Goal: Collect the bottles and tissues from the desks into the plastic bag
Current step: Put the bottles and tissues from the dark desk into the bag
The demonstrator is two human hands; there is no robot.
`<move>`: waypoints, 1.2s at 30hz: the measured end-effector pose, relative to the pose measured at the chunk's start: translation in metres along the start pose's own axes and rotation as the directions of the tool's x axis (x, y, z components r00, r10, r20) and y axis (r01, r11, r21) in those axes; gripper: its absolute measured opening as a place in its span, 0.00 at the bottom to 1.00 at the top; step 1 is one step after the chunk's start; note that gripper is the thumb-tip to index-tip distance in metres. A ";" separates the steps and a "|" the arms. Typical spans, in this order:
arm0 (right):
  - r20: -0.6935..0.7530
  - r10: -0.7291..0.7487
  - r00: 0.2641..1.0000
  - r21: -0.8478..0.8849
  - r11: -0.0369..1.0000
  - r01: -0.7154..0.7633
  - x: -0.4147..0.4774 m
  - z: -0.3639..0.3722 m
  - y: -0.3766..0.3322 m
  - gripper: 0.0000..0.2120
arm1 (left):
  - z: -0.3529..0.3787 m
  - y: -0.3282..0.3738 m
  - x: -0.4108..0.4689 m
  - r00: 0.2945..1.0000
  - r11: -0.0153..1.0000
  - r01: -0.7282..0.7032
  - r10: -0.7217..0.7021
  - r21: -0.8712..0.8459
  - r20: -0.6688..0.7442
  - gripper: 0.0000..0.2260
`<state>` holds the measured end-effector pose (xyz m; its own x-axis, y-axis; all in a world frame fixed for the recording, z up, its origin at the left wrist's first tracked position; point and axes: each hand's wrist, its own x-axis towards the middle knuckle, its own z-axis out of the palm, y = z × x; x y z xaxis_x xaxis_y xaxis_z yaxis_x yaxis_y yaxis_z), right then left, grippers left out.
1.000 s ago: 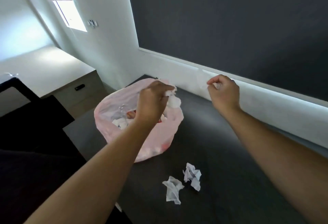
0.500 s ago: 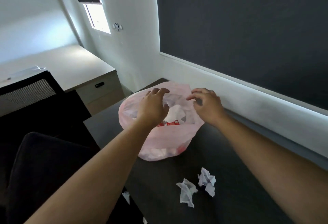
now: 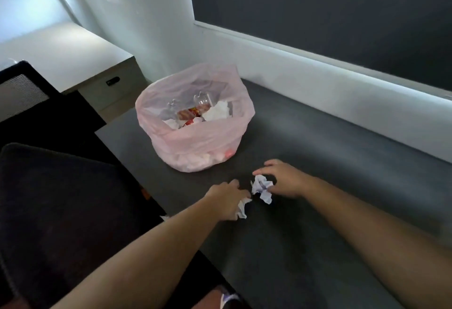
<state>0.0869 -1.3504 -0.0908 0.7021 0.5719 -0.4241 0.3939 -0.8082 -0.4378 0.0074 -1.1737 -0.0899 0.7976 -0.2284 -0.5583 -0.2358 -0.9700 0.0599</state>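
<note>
A pink plastic bag point(image 3: 195, 137) stands open on the dark desk point(image 3: 318, 162), holding clear bottles point(image 3: 203, 99), white tissues and something red. In front of the bag lie two crumpled tissues. My left hand point(image 3: 226, 198) lies over the left tissue point(image 3: 242, 209) with fingers curled down on it; only its end sticks out. Just to the right, my right hand point(image 3: 286, 179) curls its thumb and fingers round the right tissue point(image 3: 260, 187).
A black chair seat point(image 3: 61, 211) sits close at the left, against the desk's edge, with a mesh chair back point(image 3: 19, 93) behind it. A pale desk with a drawer point(image 3: 73, 64) stands further back. A white ledge point(image 3: 342, 93) runs along the wall.
Both hands have left the bag's rim and come down to the two tissues in front of it. The bag now stands open by itself. My view has tilted downward.
</note>
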 end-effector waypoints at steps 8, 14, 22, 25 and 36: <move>0.018 0.046 0.999 -0.071 0.996 -0.045 -0.009 0.054 0.015 0.19 | 0.033 0.013 0.014 0.994 0.978 0.069 -0.084 -0.196 -0.070 0.10; -0.276 0.092 0.957 0.171 0.984 -0.045 -0.010 0.020 0.021 0.14 | 0.004 0.005 0.004 0.988 0.937 0.066 -0.108 -0.343 -0.107 0.08; -0.737 0.219 0.640 0.488 0.827 0.279 0.006 -0.113 -0.036 0.13 | -0.093 -0.045 -0.044 0.469 0.850 -0.206 -0.349 -0.485 -0.811 0.07; -0.780 0.075 0.621 0.411 0.810 0.419 0.019 -0.152 -0.076 0.11 | -0.127 -0.084 -0.054 0.319 0.814 -0.201 -0.471 -0.545 -0.822 0.08; -0.564 -0.064 0.823 -0.069 0.997 0.031 0.087 -0.118 -0.117 0.24 | -0.122 -0.171 -0.028 0.553 0.889 0.210 -0.452 -0.407 -0.700 0.19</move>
<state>0.1720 -1.2224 0.0167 0.8874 0.4433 0.1264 0.4550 -0.7980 -0.3952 0.0930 -1.0117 0.0160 0.9364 0.2529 0.2434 0.1840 -0.9442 0.2731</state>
